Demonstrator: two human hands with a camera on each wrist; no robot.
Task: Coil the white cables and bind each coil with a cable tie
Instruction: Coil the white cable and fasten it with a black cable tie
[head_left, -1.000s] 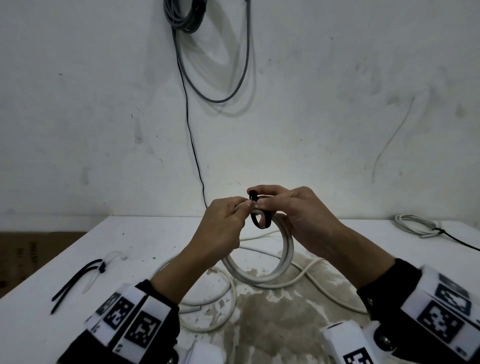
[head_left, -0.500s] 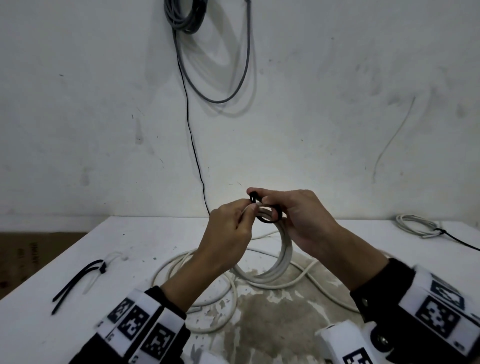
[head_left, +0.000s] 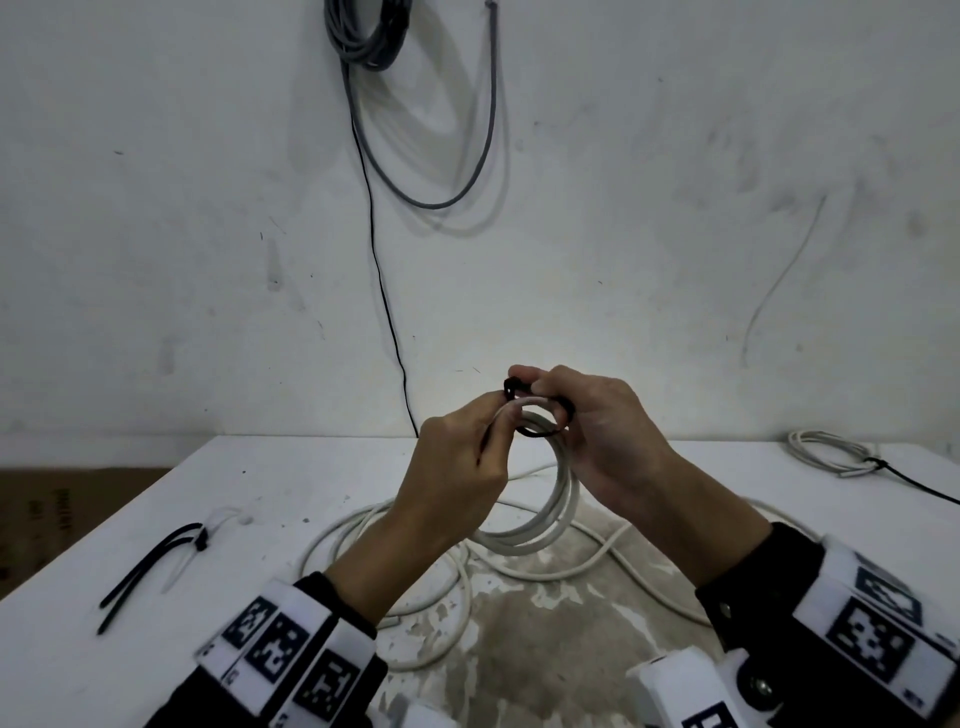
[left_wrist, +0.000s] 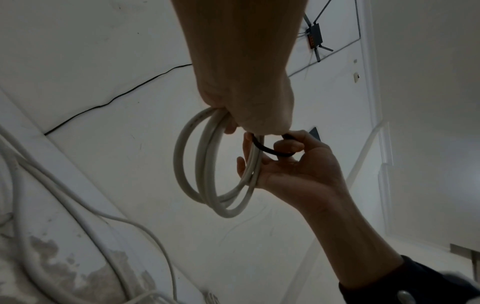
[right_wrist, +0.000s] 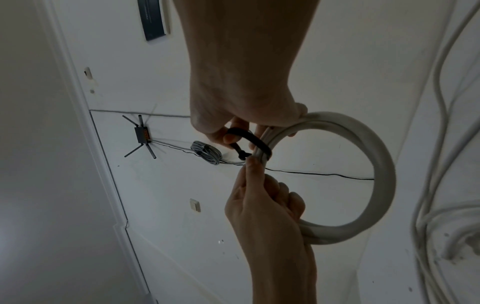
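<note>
Both hands hold a small white cable coil (head_left: 563, 499) upright above the table. A black cable tie (head_left: 540, 432) loops loosely round the top of the coil. My right hand (head_left: 524, 382) pinches the tie's head between thumb and forefinger, and its other fingers curl round the coil. My left hand (head_left: 501, 415) pinches the tie's thin tail, which runs down along its fingers. The wrist views show the coil (left_wrist: 187, 164) (right_wrist: 384, 174) and the tie (left_wrist: 270, 151) (right_wrist: 252, 137) from below. The rest of the white cable (head_left: 431, 587) lies loose on the table.
Spare black cable ties (head_left: 150, 561) lie on the white table (head_left: 291, 493) at the left. A bound white coil (head_left: 826, 452) sits at the far right. A grey cable bundle (head_left: 363, 31) hangs on the wall. Brown cardboard (head_left: 52, 519) lies beyond the left edge.
Both hands have risen a little with the coil. The tie's loop has closed round the coil's top strands, and its tail now shows below my left fingers.
</note>
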